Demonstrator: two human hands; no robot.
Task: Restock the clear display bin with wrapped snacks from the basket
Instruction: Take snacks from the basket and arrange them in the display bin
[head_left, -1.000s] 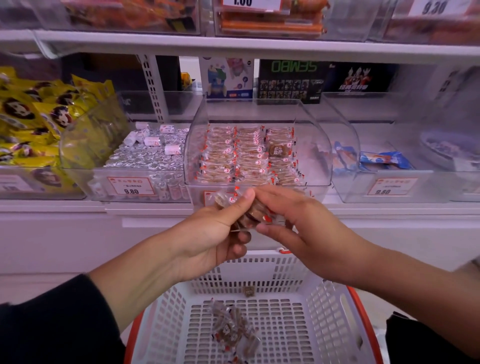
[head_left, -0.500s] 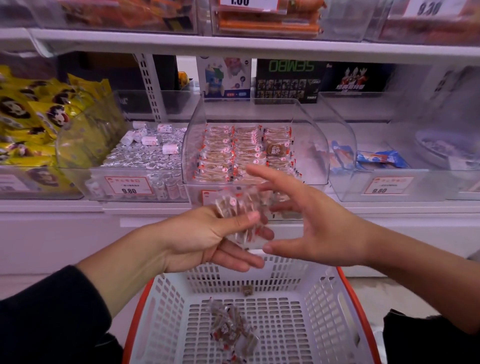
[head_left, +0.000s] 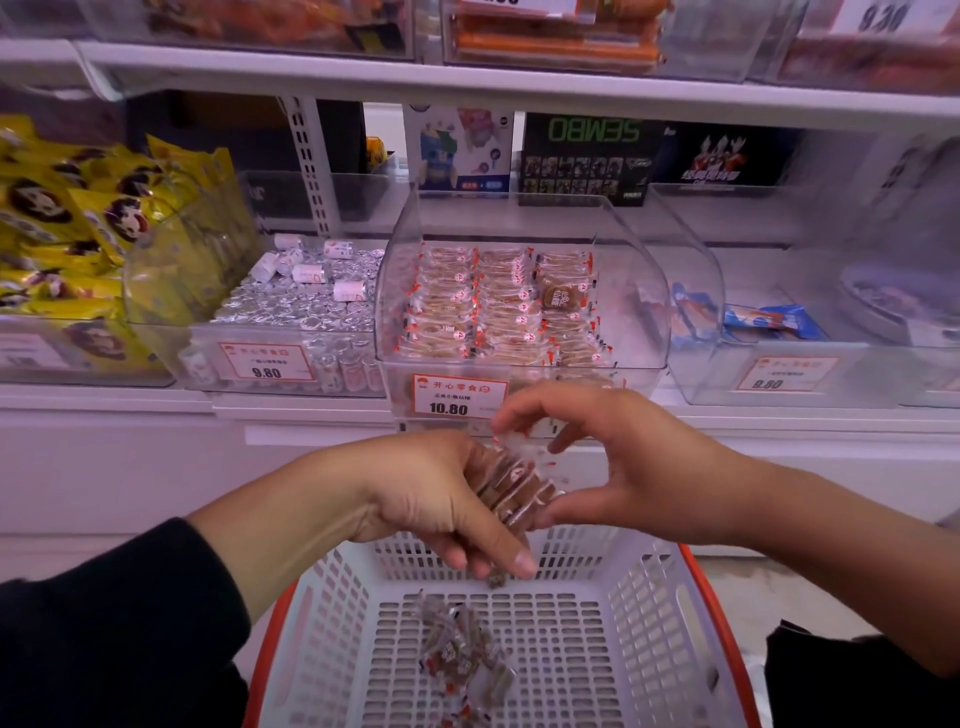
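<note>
A stack of clear-wrapped brown snacks (head_left: 511, 486) sits in my left hand (head_left: 441, 493), which grips it in front of the shelf edge. My right hand (head_left: 613, 462) curls round the stack's right side, its thumb under the stack and its fingers above the top. Straight ahead on the shelf stands the clear display bin (head_left: 639, 312), with neat rows of the same snacks filling its left and middle part. Below my hands is the white plastic basket (head_left: 639, 623) with a red rim. A small pile of wrapped snacks (head_left: 462, 654) lies on its floor.
Left of the display bin is a bin of silver-wrapped candies (head_left: 306, 306), then yellow snack bags (head_left: 67, 234). To the right, a clear bin (head_left: 779, 364) holds blue packets. A price tag reading 10.80 (head_left: 460, 396) is on the display bin's front. An upper shelf (head_left: 467, 78) overhangs.
My hands have dropped lower and closer to the basket. My right hand opened half a second ago and has since closed back round the stack in my left hand.
</note>
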